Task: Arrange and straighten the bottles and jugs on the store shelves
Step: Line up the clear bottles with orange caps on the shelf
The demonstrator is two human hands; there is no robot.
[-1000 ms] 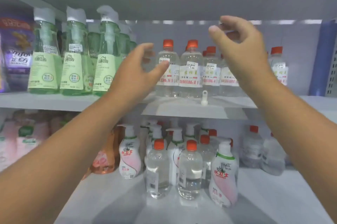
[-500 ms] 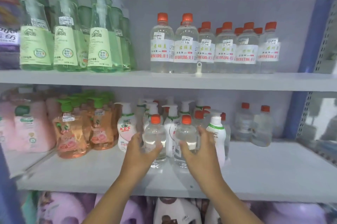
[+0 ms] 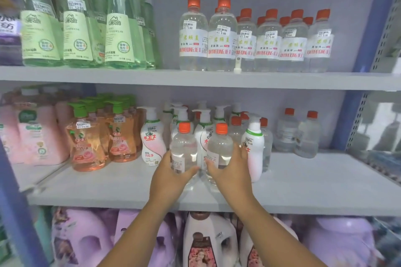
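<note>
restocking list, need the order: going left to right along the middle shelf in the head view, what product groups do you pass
pink jugs → orange pump bottles → white pump bottle with pink label → clear bottle in the left hand → clear bottle in the right hand → white pump bottle turned away → two clear orange-capped bottles standing apart

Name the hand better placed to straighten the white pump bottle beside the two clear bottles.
Right. The right hand grips the right clear bottle, directly beside the white pump bottle. The left hand holds the left clear bottle, farther away.
</note>
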